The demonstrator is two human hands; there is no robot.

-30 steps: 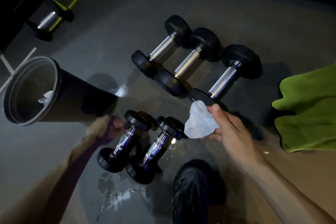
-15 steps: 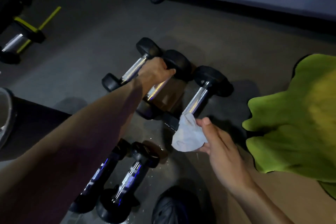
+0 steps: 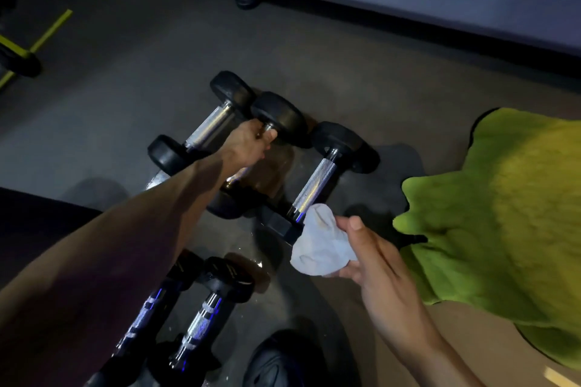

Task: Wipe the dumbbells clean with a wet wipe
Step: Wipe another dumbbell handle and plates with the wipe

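The left hand (image 3: pixel 248 143) curls its fingers round the chrome handle of the middle dumbbell (image 3: pixel 276 118), wedged between the far dumbbell (image 3: pixel 207 126) and the right dumbbell (image 3: pixel 317 182). The right hand (image 3: pixel 374 264) pinches the crumpled wet wipe (image 3: pixel 320 242) just beside the right dumbbell's near end. Two smaller dumbbells (image 3: pixel 207 314) lie nearer on the wet grey floor (image 3: pixel 361 78). A green towel (image 3: pixel 490 223) bounds the right; open floor stretches beyond.

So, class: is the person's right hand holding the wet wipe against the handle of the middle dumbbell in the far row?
No: the right hand holds the wipe at the near end of the rightmost dumbbell.
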